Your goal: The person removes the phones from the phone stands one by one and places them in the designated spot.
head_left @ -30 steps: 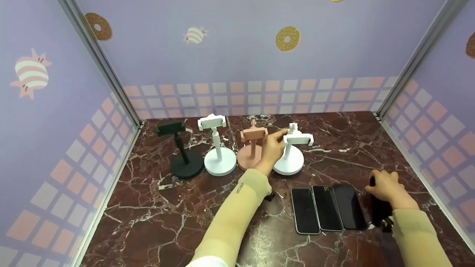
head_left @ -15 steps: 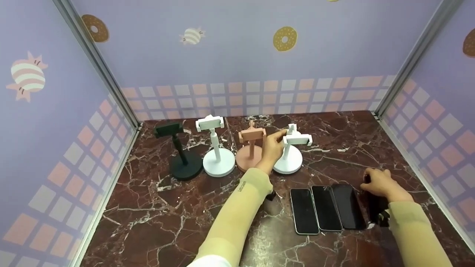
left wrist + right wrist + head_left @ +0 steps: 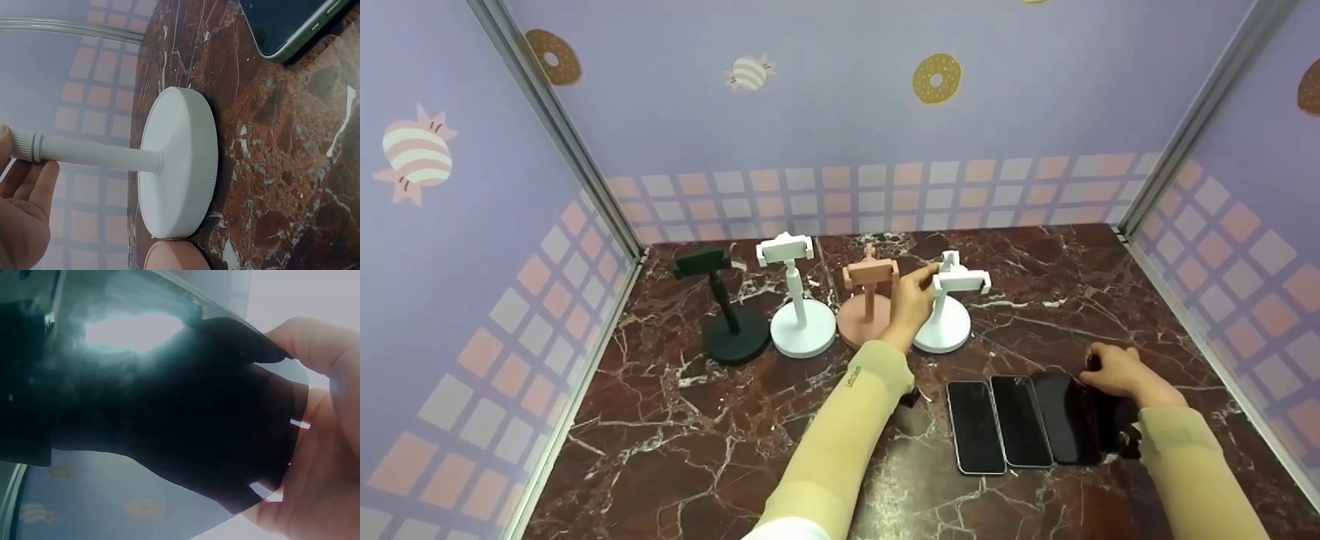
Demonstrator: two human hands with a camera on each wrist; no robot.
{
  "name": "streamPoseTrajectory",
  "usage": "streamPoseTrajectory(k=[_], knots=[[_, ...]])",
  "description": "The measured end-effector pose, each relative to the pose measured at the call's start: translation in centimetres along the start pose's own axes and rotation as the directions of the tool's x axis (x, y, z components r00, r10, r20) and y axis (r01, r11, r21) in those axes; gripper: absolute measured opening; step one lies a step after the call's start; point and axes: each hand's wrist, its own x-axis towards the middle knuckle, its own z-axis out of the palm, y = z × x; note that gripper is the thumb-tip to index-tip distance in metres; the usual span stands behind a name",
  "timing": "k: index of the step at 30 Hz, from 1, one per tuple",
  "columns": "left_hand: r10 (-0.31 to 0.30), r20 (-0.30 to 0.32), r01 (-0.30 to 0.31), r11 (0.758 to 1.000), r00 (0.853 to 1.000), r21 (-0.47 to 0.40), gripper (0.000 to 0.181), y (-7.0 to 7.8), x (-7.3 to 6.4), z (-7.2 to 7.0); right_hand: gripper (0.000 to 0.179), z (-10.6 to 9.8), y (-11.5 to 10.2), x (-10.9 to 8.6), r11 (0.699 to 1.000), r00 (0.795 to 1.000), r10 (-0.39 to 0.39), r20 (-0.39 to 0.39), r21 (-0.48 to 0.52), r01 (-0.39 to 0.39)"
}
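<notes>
My left hand [image 3: 911,304] holds the upper post of the rightmost white phone stand [image 3: 943,330]. In the left wrist view, thumb and fingers meet around the ribbed collar [image 3: 22,145] of that stand, its round base standing on the table. My right hand [image 3: 1119,371] grips a dark phone [image 3: 1110,420] at its far end, right beside the row of phones. The right wrist view shows the glossy, mirror-like phone face [image 3: 169,399], with thumb on one edge and fingers on the other. The forearm hides part of this phone in the head view.
Three phones lie side by side: left [image 3: 976,427], middle [image 3: 1021,420] and right [image 3: 1063,416]. Left of the held stand are a pink stand [image 3: 864,319], another white stand [image 3: 802,328] and a black stand [image 3: 736,335]. Patterned panels [image 3: 840,112] enclose the marble-look table [image 3: 660,465].
My right hand has moved left with the phone, closer to the three phones. My left hand stays on the white stand, and the camera has shifted slightly.
</notes>
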Motion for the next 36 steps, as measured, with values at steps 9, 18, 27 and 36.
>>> streamPoseTrajectory(k=[9, 18, 27, 36], knots=[[-0.044, -0.015, 0.045, 0.996, 0.999, 0.08, 0.033, 0.1, -0.1, 0.3, 0.025, 0.7, -0.3, 0.1, 0.999, 0.999, 0.034, 0.031, 0.023, -0.035], [-0.063, -0.022, 0.065, 0.993, 0.998, 0.094, 0.035, 0.3, -0.3, 0.5, 0.027, 1.4, -0.5, 0.0, 0.999, 1.0, 0.014, -0.005, 0.044, -0.014], [-0.054, -0.031, 0.057, 0.993, 0.998, 0.101, 0.035, 0.3, -0.3, 0.6, 0.027, 1.4, -0.5, -0.2, 0.999, 1.0, 0.005, -0.013, 0.038, -0.005], [-0.071, -0.017, 0.072, 0.992, 0.997, 0.108, 0.033, 0.6, -0.4, 0.3, 0.028, 1.4, -0.4, -0.3, 0.999, 1.0, 0.021, 0.009, 0.037, -0.021]])
